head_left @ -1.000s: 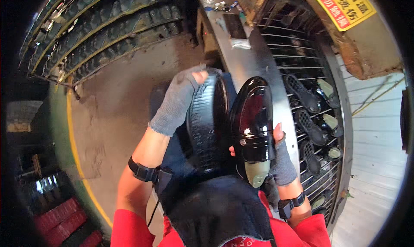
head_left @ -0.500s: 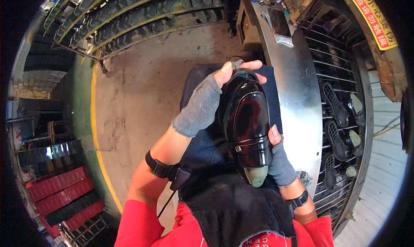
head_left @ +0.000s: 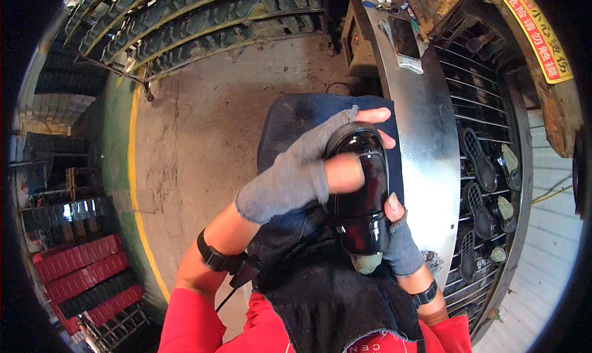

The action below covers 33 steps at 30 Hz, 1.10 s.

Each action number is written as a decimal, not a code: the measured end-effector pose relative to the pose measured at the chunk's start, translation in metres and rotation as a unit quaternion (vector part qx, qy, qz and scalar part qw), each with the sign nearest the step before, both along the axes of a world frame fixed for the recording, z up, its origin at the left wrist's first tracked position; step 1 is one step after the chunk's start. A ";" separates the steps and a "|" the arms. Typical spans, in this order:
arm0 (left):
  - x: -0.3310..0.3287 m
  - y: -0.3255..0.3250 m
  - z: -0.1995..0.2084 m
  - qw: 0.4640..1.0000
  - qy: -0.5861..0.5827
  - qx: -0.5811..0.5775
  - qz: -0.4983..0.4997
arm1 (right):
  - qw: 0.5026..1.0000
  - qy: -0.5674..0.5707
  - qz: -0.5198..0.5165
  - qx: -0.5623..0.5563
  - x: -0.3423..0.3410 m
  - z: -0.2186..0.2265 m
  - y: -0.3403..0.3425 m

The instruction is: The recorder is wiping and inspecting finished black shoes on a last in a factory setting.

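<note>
A glossy black strap shoe rests over my lap with its toe pointing away from me. The greenish tip of a shoe last sticks out at its heel end. My left hand, in a grey fingerless glove, wraps round the toe end. Its thumb, smeared by motion, lies across the upper, and two fingertips show past the far right side of the toe. Gloved the same way, my right hand holds the right side near the heel, thumb up along the edge. Its other fingers are hidden beneath the shoe.
To my right runs a metal bench with a phone-like dark slab at its far end. Beyond it, a wire rack carries several soles. Tiered shelves of dark shoe-shaped pieces stand ahead. Red panels sit at left.
My left hand has slid from the toe tip toward me, and its thumb has swung over the upper. The toe end sits slightly nearer to me. My right hand keeps its hold.
</note>
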State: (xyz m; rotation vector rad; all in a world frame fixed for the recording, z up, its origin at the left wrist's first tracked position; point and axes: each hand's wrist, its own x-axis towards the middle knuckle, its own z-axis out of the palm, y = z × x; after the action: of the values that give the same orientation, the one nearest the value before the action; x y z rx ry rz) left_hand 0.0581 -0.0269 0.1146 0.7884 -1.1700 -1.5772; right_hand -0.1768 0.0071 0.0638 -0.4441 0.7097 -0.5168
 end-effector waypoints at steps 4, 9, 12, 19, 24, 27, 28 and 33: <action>0.007 0.016 0.019 0.997 -0.072 0.025 0.001 | 0.995 0.067 0.046 -0.060 -0.003 0.005 0.002; 0.014 0.027 0.026 0.980 -0.192 -0.052 -0.002 | 0.989 0.110 0.103 0.001 -0.004 0.011 0.003; 0.014 0.036 0.030 0.996 -0.080 0.035 -0.031 | 0.986 0.079 0.100 -0.111 0.000 0.021 0.000; 0.020 0.055 0.040 0.990 -0.018 -0.122 0.064 | 0.932 0.039 0.183 -0.312 -0.020 0.027 -0.025; 0.023 0.048 0.013 0.966 0.134 -0.198 0.103 | 0.991 0.076 0.047 -0.100 -0.037 0.025 0.000; 0.019 0.042 0.004 0.971 0.072 -0.220 0.052 | 0.966 0.216 -0.143 -0.009 -0.048 0.041 -0.011; 0.015 0.041 0.003 0.975 0.104 -0.194 0.010 | 0.972 0.156 -0.168 -0.058 -0.055 0.050 -0.023; -0.036 0.026 -0.013 1.000 0.003 -0.015 -0.010 | 0.888 0.275 0.010 -0.369 -0.079 0.072 -0.090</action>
State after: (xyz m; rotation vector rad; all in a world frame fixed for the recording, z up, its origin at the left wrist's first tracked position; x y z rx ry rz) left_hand 0.0223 -0.0014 0.1012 0.7549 -1.1975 -1.5733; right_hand -0.2553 -0.0826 0.1357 -1.3525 1.0409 -0.6419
